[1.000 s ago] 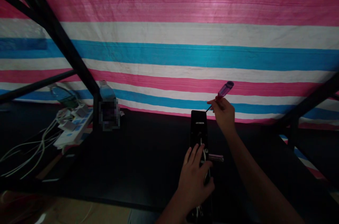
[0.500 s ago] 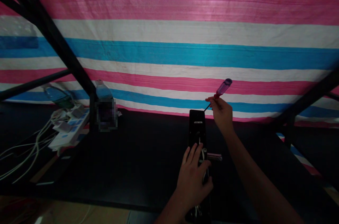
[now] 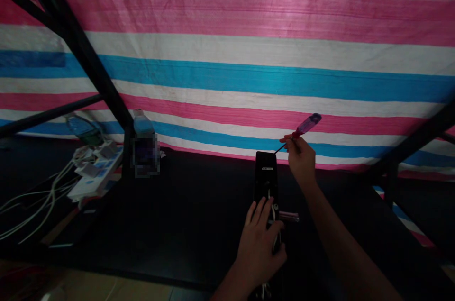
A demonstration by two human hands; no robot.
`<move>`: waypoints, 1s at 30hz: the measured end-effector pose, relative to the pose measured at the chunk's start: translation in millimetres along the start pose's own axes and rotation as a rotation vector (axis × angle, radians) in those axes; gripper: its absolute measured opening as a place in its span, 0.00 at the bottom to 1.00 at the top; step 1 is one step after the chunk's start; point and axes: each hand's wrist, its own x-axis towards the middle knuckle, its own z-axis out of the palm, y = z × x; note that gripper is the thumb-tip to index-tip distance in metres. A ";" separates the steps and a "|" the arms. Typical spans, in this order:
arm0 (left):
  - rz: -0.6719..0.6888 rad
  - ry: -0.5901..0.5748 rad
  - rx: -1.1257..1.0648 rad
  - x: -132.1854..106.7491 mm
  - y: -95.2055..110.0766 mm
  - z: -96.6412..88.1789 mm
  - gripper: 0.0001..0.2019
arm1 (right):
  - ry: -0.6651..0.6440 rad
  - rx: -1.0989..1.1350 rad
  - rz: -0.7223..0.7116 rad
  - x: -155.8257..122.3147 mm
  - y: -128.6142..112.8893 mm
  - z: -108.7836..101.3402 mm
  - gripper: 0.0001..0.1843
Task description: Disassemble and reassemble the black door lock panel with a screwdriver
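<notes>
My left hand (image 3: 261, 244), open and flat, pins the black panel (image 3: 266, 173) at lower centre. My right hand (image 3: 300, 159) grips the pink screwdriver (image 3: 303, 127); its slanted tip may slip off.

Right hand (image 3: 301, 161) holds screwdriver (image 3: 300, 129); left hand (image 3: 261, 241) presses black device (image 3: 265, 175).

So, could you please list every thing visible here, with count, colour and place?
screwdriver: one, pink-purple handle, in the right hand, tip toward the panel's far end
black panel: one, long, on the table, under the left hand
small tool: one, pink handle, beside the panel
table: one, black
tarp: one, pink, white and blue stripes, behind
power strip: one, white-blue, left
cables: several, white, left
bottle: one, clear, by the frame
frame: black bars
left hand: flat on panel
right hand: closed on screwdriver
</notes>
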 end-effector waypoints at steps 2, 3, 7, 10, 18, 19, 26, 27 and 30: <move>0.002 0.000 -0.002 0.0 0.4 -0.5 0.17 | 0.022 0.019 -0.005 -0.4 -1.7 -2.4 0.12; 0.003 -0.002 -0.006 0.1 0.8 -0.8 0.17 | 0.031 0.026 -0.008 -0.4 -2.4 -3.4 0.12; -0.002 0.006 -0.040 0.8 2.2 -1.1 0.17 | 0.047 0.053 0.004 -1.5 -8.4 -7.2 0.11; -0.025 0.045 -0.164 1.6 -0.2 -3.0 0.17 | 0.074 0.126 0.039 -8.4 -21.2 -12.3 0.10; -0.527 0.429 -1.062 -0.1 -3.3 -39.7 0.19 | 0.158 0.567 0.326 -71.4 -60.7 -34.9 0.08; -0.550 0.436 -1.090 -1.2 -0.2 -44.6 0.21 | 0.155 0.581 0.363 -81.1 -63.0 -36.3 0.08; -0.578 0.433 -1.022 -11.6 14.8 -50.9 0.15 | 0.169 0.610 0.533 -131.1 -64.8 -41.3 0.08; -0.579 0.421 -0.994 -13.5 10.6 -49.6 0.15 | 0.180 0.609 0.549 -135.4 -62.8 -43.8 0.08; -0.551 0.443 -0.794 -19.1 -18.3 -44.9 0.13 | 0.265 0.560 0.571 -145.8 -50.8 -59.2 0.10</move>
